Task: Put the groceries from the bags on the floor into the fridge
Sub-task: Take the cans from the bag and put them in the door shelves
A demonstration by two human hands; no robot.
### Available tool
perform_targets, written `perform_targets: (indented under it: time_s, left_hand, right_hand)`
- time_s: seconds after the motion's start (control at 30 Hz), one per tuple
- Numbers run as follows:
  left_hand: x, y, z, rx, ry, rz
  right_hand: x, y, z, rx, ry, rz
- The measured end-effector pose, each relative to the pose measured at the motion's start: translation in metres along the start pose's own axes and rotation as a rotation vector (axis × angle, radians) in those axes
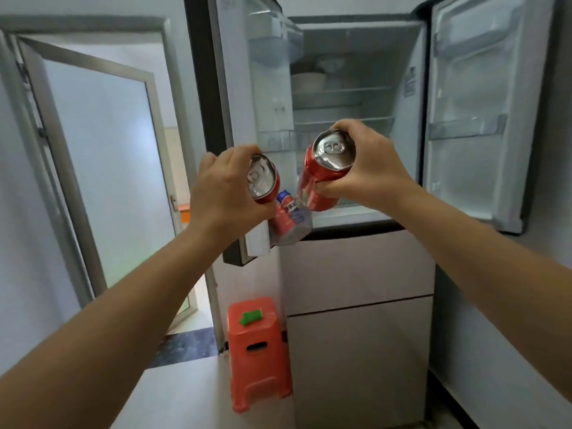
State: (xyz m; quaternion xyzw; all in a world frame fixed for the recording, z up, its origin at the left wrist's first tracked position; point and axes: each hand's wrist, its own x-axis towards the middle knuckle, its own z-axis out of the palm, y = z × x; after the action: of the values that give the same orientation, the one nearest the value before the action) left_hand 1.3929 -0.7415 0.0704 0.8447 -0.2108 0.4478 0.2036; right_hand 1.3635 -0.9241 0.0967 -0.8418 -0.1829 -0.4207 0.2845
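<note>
Both doors of the fridge stand open in front of me. My left hand grips a red soda can just above the lowest bin of the left door. My right hand grips a second red can, tilted with its silver top toward me, in front of the fridge's lower shelf. In that left door bin a red can and a blue-labelled can stand side by side. No bags are in view.
A white bowl sits on an upper fridge shelf. An orange plastic stool with a green piece on top stands on the floor left of the fridge drawers. A glass door stands open at the left. The right fridge door swings out wide.
</note>
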Motion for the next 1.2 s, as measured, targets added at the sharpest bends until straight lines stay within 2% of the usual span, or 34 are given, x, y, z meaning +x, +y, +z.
perform_targets:
  time_s: [0.13,0.23,0.37,0.43,0.53,0.67,0.77,0.9,1.0,1.2]
  left_hand:
    - [0.063,0.013,0.042,0.051,0.089,0.008]
    - [0.114,0.012,0.076,0.039,0.238,-0.013]
    - [0.170,0.005,0.100,-0.005,0.315,-0.050]
    - [0.202,-0.001,0.113,-0.002,0.331,-0.069]
    - [0.245,-0.009,0.133,0.058,0.322,-0.125]
    - [0.276,-0.018,0.159,0.151,0.256,-0.197]
    - [0.293,-0.020,0.172,0.207,0.195,-0.267]
    - [0.314,-0.021,0.183,0.176,0.156,-0.454]
    - [0.324,-0.022,0.197,0.177,0.158,-0.542]
    - [0.341,-0.016,0.214,0.245,0.059,-0.799]
  right_hand:
    - [0.053,0.057,0.000,0.052,0.088,-0.045]
    - [0.101,0.102,0.011,0.125,0.158,-0.110]
    - [0.157,0.145,0.034,0.239,0.265,-0.189]
    - [0.189,0.163,0.050,0.251,0.294,-0.243]
    - [0.234,0.186,0.074,0.232,0.252,-0.310]
    - [0.279,0.212,0.099,0.343,0.193,-0.333]
    - [0.312,0.233,0.107,0.507,0.100,-0.292]
    - [0.350,0.247,0.119,0.772,-0.170,-0.226]
    - [0.371,0.254,0.137,0.757,-0.384,-0.220]
    - [0.381,0.269,0.168,0.693,-0.692,-0.250]
